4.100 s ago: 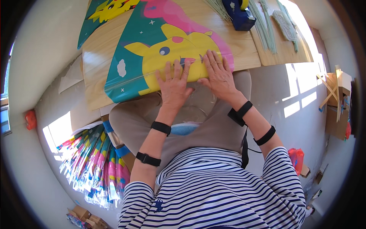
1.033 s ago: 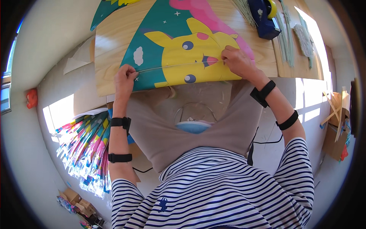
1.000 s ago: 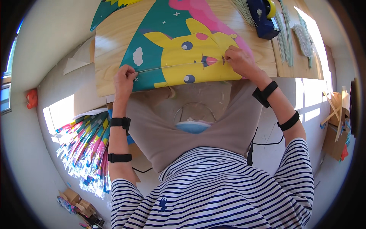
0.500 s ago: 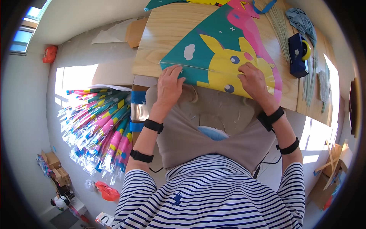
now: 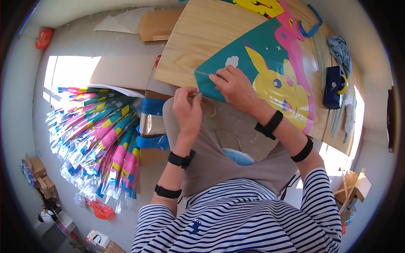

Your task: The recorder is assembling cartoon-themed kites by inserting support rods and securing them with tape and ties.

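On the wooden table (image 5: pixel 211 31) lies a kite (image 5: pixel 249 59), a glossy teal, pink and yellow sheet with a cartoon face, its near edge hanging over the table's edge. My right hand (image 5: pixel 238 90) is on the kite's left part, thumb and fingers pinched together at a thin pale line like a rod that runs to the left corner. Just left of it, my left hand (image 5: pixel 187 111) has its fingertips closed at the sheet's near left edge. What sits between the fingertips of each hand is too small to make out.
Thin sticks (image 5: pixel 321 55), a grey-blue cloth (image 5: pixel 338 50) and a dark blue tape dispenser (image 5: pixel 333 90) lie at the right. A blue strip (image 5: pixel 313 28) lies at the back. Several bagged, folded kites (image 5: pixel 99 135) fan out at the left, near a cardboard box (image 5: pixel 158 21).
My right hand has moved left from the cartoon face toward the kite's left corner. My left hand has slid down to the near edge. The view has shifted, with the table now farther right.
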Tool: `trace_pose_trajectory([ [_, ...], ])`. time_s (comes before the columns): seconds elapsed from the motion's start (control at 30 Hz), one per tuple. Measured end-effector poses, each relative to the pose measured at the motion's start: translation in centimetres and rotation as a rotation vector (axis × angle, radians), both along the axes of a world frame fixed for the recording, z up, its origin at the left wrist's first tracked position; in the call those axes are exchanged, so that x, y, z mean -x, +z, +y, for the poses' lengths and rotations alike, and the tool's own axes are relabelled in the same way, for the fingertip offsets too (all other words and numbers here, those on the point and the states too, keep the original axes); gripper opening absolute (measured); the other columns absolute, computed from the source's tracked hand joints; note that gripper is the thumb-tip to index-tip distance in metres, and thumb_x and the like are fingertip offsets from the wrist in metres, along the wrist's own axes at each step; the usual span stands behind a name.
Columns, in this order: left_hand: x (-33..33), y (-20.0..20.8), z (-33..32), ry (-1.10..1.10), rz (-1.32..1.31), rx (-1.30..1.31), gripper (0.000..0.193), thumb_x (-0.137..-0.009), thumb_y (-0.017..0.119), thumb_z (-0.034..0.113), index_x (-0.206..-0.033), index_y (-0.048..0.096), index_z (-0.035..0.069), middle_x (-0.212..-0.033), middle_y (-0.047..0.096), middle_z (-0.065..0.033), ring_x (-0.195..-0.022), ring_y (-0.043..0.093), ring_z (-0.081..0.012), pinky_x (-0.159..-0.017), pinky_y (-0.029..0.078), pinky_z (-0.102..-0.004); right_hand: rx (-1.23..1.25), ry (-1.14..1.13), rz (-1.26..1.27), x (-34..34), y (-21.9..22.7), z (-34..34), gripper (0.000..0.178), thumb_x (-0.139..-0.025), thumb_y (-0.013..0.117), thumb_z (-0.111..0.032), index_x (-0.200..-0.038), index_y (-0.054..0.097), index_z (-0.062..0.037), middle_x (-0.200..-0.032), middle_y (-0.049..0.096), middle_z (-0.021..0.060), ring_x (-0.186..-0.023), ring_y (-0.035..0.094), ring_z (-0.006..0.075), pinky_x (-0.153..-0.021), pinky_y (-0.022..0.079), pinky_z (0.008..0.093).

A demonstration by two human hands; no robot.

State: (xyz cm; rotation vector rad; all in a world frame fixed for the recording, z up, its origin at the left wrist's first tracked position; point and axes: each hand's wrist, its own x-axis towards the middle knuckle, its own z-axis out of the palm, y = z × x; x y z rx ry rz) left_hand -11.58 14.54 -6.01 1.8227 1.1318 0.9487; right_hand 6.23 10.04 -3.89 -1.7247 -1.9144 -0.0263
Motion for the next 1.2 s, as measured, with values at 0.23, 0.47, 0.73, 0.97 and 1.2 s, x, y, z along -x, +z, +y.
trace_pose_trajectory([
  [0.23, 0.0, 0.0, 2.9, -0.061, 0.143, -0.001, 0.018, -0.082, 0.066, 0.000, -0.100, 0.065, 0.001, -0.100, 0.068, -0.0117, -0.096, 0.064, -0.0265, -0.088, 0.049, -0.0358, 0.239, -0.083, 0.168, 1.8, -0.9, 4.2, 0.036, -0.079, 0.070, -0.011, -0.113, 0.063, -0.0003, -0.115, 0.062, 0.0118, -0.110, 0.056, 0.0314, -0.095, 0.047, 0.0394],
  [0.47, 1.1, 0.0, 5.3, -0.314, 0.542, -0.472, 0.048, -0.084, 0.067, 0.007, -0.131, 0.057, 0.005, -0.143, 0.052, -0.0088, -0.136, 0.044, -0.0292, -0.114, 0.027, -0.0512, 0.230, -0.056, -0.190, 2.3, -1.7, 1.7, 0.061, -0.089, 0.064, -0.036, -0.139, 0.051, -0.0031, -0.151, 0.041, 0.0106, -0.145, 0.028, 0.0299, -0.119, 0.018, 0.0527],
  [0.73, 1.0, -0.2, 6.2, -0.438, 0.716, -0.506, 0.053, -0.088, 0.066, 0.014, -0.139, 0.052, 0.009, -0.150, 0.046, 0.0004, -0.140, 0.040, -0.0262, -0.114, 0.021, -0.0618, 0.307, -0.130, -0.256, 1.1, -2.8, -0.9, 0.072, -0.090, 0.055, -0.052, -0.143, 0.047, -0.0046, -0.156, 0.035, 0.0077, -0.148, 0.022, 0.0290, -0.119, 0.010, 0.0593],
  [0.97, 1.0, 0.2, 6.1, -0.451, 0.770, -0.491, 0.052, -0.091, 0.064, 0.016, -0.141, 0.050, 0.011, -0.152, 0.043, 0.0014, -0.141, 0.038, -0.0270, -0.113, 0.021, -0.0633, 0.396, -0.219, -0.287, -2.6, -1.3, -8.2, 0.078, -0.088, 0.055, -0.055, -0.148, 0.041, -0.0063, -0.158, 0.031, 0.0056, -0.150, 0.019, 0.0270, -0.119, 0.006, 0.0588],
  [1.2, 0.5, 0.3, 5.7, -0.488, 0.797, -0.461, 0.052, -0.093, 0.062, 0.016, -0.143, 0.048, 0.011, -0.154, 0.040, 0.0018, -0.143, 0.035, -0.0274, -0.112, 0.021, -0.0648, 0.432, -0.367, -0.316, -5.2, -0.2, -14.1, 0.080, -0.087, 0.055, -0.056, -0.147, 0.041, -0.0056, -0.158, 0.031, 0.0060, -0.150, 0.020, 0.0263, -0.120, 0.006, 0.0578],
])
